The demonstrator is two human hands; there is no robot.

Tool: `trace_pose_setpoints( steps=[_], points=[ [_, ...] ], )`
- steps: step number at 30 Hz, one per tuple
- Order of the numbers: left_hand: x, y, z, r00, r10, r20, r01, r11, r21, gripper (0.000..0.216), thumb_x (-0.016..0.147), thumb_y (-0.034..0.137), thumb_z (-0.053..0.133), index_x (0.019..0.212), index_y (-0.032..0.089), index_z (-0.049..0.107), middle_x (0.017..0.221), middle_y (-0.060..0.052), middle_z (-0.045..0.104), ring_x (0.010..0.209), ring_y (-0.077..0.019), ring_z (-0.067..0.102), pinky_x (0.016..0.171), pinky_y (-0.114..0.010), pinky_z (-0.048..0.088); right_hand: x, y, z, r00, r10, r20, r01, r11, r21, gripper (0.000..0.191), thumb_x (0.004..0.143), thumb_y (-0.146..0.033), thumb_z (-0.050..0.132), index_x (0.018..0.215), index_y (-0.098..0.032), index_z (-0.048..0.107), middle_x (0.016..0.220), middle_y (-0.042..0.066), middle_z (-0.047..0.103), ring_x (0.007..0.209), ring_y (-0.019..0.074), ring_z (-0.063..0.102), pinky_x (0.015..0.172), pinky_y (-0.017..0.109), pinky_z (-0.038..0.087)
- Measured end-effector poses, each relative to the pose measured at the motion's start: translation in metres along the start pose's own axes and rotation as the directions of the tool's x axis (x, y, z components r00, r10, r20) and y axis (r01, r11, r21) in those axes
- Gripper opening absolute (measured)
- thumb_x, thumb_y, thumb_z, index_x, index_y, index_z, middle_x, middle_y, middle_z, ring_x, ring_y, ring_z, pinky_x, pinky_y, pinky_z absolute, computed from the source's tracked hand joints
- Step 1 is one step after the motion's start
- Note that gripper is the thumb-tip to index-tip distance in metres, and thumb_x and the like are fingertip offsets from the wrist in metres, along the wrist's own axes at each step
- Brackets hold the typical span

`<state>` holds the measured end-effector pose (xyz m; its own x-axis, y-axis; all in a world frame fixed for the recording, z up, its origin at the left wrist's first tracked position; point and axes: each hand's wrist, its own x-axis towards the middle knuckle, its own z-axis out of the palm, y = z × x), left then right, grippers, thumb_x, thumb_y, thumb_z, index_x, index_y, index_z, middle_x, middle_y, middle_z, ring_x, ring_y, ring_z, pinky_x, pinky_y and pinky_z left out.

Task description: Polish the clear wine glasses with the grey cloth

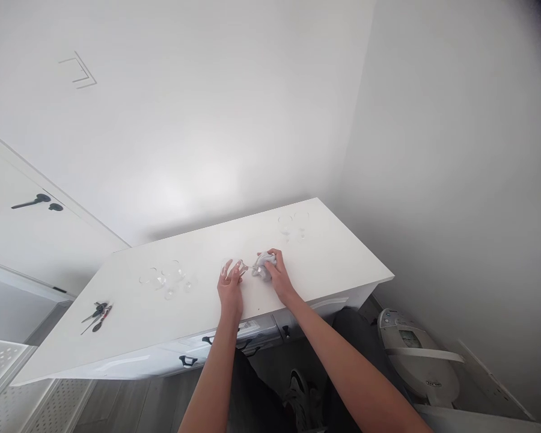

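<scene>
My left hand (231, 278) is wrapped around the bowl of a clear stemmed glass (243, 266), which lies sideways just above the white cabinet top (198, 313). My right hand (277, 272) grips a crumpled pale grey cloth (263, 264) pressed around the foot end of that glass. The cloth hides most of the foot. To the left of my hands, a pair of clear stemmed glasses (158, 280) stands on the top. Farther back on the right are two more clear glasses (285, 224), very faint against the white surface.
Keys (100, 309) with dark and red parts lie near the left end of the cabinet top. Black-handled drawers (188, 361) face me below its front edge. A white rice cooker (417, 361) stands low on the right. Walls rise behind and to the right; a door handle (36, 200) shows far left.
</scene>
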<state>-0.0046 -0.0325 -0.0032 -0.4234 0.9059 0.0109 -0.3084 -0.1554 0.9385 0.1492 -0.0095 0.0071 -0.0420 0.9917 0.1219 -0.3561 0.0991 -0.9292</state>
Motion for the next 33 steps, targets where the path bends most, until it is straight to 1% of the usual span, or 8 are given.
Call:
trace_pose_setpoints(
  steps=[2,4,10,13,16,22,29,33],
  points=[
    [-0.003,0.005,0.001,0.998,0.005,0.065,-0.002,0.999,-0.046,0.069,0.078,0.047,0.086,0.137,0.027,0.056,0.132,-0.014,0.071,0.106,-0.0217,0.073,0.085,-0.030,0.045,0.002,-0.001,0.002,0.994,0.057,0.088,-0.059,0.998,0.028,0.029,0.091,-0.041,0.057,0.116,-0.027,0.054,0.116,0.006,0.071,0.104,0.0209,0.067,0.088,0.033,0.052],
    [-0.005,0.009,0.002,0.994,0.026,0.106,-0.020,0.998,-0.058,0.066,0.074,0.043,0.089,0.130,0.026,0.058,0.131,-0.014,0.071,0.106,-0.0239,0.074,0.090,-0.033,0.047,0.003,0.000,0.002,0.992,0.092,0.092,-0.098,0.993,0.067,0.030,0.091,-0.047,0.058,0.112,-0.026,0.055,0.112,0.007,0.072,0.097,0.0213,0.068,0.083,0.033,0.054],
    [-0.016,0.010,0.012,0.978,0.038,0.203,-0.022,0.996,-0.083,0.052,0.072,0.029,0.091,0.112,0.027,0.058,0.128,-0.007,0.069,0.116,-0.0245,0.070,0.102,-0.037,0.049,-0.003,0.001,0.001,0.996,-0.058,-0.069,0.066,0.990,0.126,0.019,0.090,-0.034,0.059,0.106,-0.025,0.052,0.118,0.006,0.069,0.096,0.0185,0.066,0.087,0.034,0.054],
    [-0.019,0.003,0.021,0.984,0.010,0.176,0.017,0.988,-0.151,0.054,0.070,0.025,0.091,0.112,0.030,0.057,0.119,-0.001,0.067,0.109,-0.0218,0.071,0.099,-0.037,0.050,-0.006,0.000,-0.001,0.973,-0.153,-0.173,0.178,0.973,0.143,0.020,0.086,-0.024,0.055,0.105,-0.025,0.051,0.124,0.006,0.066,0.104,0.0186,0.064,0.090,0.033,0.051],
    [-0.017,-0.003,0.028,0.991,-0.038,0.132,0.063,0.980,-0.188,0.046,0.071,0.027,0.089,0.108,0.027,0.061,0.112,0.000,0.066,0.105,-0.0218,0.073,0.097,-0.035,0.050,-0.006,0.001,-0.002,0.947,-0.145,-0.286,0.176,0.981,0.086,0.018,0.084,-0.021,0.052,0.101,-0.025,0.051,0.123,0.005,0.066,0.102,0.0178,0.062,0.089,0.032,0.048],
    [-0.013,-0.006,0.025,0.990,-0.115,0.078,0.130,0.964,-0.231,0.046,0.070,0.028,0.090,0.108,0.025,0.064,0.128,-0.005,0.064,0.113,-0.0229,0.070,0.094,-0.032,0.047,0.001,0.007,-0.001,0.988,-0.043,-0.148,0.037,0.998,-0.043,0.026,0.080,-0.021,0.050,0.102,-0.024,0.063,0.115,0.002,0.070,0.087,0.0163,0.059,0.075,0.027,0.045],
    [-0.013,-0.005,0.019,0.984,-0.144,0.107,0.164,0.962,-0.217,0.039,0.073,0.037,0.087,0.103,0.025,0.066,0.131,-0.006,0.065,0.108,-0.0233,0.071,0.087,-0.032,0.047,0.009,0.012,-0.005,0.961,0.094,-0.260,-0.040,0.978,0.203,0.019,0.079,-0.027,0.049,0.087,-0.020,0.065,0.089,0.004,0.071,0.075,0.0180,0.062,0.065,0.028,0.046],
    [-0.013,-0.006,0.019,0.985,-0.108,0.134,0.132,0.973,-0.187,0.038,0.074,0.038,0.087,0.104,0.025,0.067,0.133,-0.006,0.064,0.106,-0.0229,0.071,0.089,-0.033,0.047,0.003,0.004,-0.003,0.982,0.000,-0.188,0.004,1.000,0.019,0.022,0.087,-0.033,0.049,0.097,-0.021,0.065,0.089,0.003,0.069,0.074,0.0175,0.061,0.066,0.028,0.045]
  ],
)
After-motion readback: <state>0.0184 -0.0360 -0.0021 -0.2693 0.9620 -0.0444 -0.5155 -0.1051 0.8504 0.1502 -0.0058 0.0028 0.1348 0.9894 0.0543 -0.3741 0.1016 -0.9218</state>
